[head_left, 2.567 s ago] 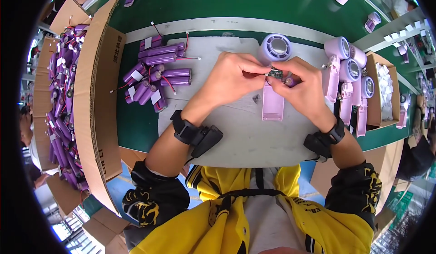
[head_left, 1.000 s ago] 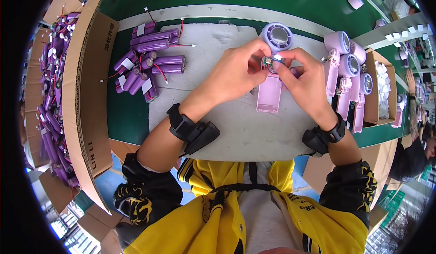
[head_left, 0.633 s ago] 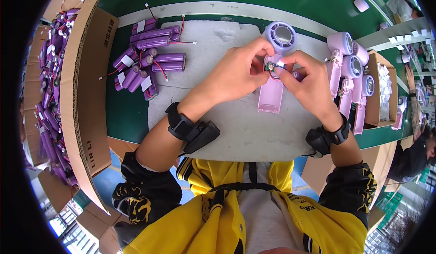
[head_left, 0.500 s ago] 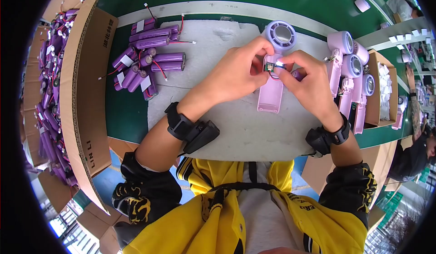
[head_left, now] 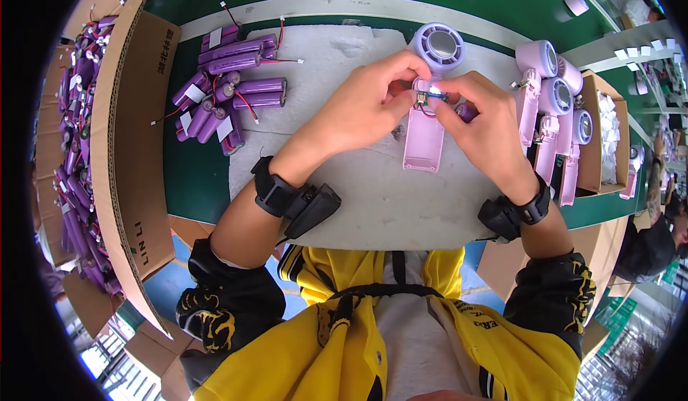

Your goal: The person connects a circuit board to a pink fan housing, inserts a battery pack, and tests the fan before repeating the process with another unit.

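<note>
Above the white foam pad [head_left: 337, 207], a small green circuit board [head_left: 432, 97] with thin wires sits between the fingertips of both hands. My left hand [head_left: 369, 103] pinches its left end. My right hand [head_left: 486, 118] grips its right end, and a purple battery cell [head_left: 466, 111] shows by that hand's curled fingers. Beneath the hands lies an open pink handle shell [head_left: 423, 144], its hollow side up. A round lilac fan head [head_left: 438, 45] adjoins the shell's far end. The fingers partly hide the joint between fan and shell.
Several purple battery cells [head_left: 236, 62] with wires lie at the left of the pad. Beyond them stands a cardboard box [head_left: 147, 136], with many more cells at far left. Several fan units [head_left: 548, 100] and a small box [head_left: 592, 143] of white pieces stand at right.
The whole view has shifted slightly. Both hands stay at the board, with small finger movements, and the board's face shows a little more between them.
</note>
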Available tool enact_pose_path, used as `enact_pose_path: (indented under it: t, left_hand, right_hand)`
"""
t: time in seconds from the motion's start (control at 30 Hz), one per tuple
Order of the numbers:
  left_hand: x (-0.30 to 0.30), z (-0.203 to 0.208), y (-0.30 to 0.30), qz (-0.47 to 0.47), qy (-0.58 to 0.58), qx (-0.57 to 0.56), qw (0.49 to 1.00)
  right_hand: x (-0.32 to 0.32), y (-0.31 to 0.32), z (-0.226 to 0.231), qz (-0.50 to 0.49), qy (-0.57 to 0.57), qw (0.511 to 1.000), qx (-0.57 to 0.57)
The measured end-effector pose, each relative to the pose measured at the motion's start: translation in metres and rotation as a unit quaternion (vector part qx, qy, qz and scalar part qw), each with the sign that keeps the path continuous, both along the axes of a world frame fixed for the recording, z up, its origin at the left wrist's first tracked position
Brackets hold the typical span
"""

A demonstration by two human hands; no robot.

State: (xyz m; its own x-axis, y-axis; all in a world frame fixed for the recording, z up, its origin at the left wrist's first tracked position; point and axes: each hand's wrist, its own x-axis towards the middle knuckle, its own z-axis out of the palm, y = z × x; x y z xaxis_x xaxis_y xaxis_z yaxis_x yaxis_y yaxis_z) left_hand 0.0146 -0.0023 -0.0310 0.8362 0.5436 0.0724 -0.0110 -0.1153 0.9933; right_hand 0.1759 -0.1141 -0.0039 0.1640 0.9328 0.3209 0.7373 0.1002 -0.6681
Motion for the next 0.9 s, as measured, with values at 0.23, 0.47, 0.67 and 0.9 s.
enact_pose_path:
  t: [0.23,0.47,0.67,0.9]
  left_hand:
    - [0.001,0.004,0.004,0.008,0.046,0.039,0.998]
    - [0.0,0.016,0.004,-0.017,0.082,0.131,0.988]
    - [-0.007,-0.003,0.017,0.021,0.038,0.114,0.992]
    - [-0.012,0.0,0.03,-0.002,-0.004,0.097,0.995]
  right_hand:
    - [0.009,0.005,0.003,-0.029,0.11,0.986,-0.121]
    - [0.019,0.007,0.022,0.029,0.238,0.919,-0.313]
    - [0.029,0.004,0.031,0.144,0.22,0.891,-0.371]
    - [0.028,0.0,0.022,0.151,-0.284,0.946,0.039]
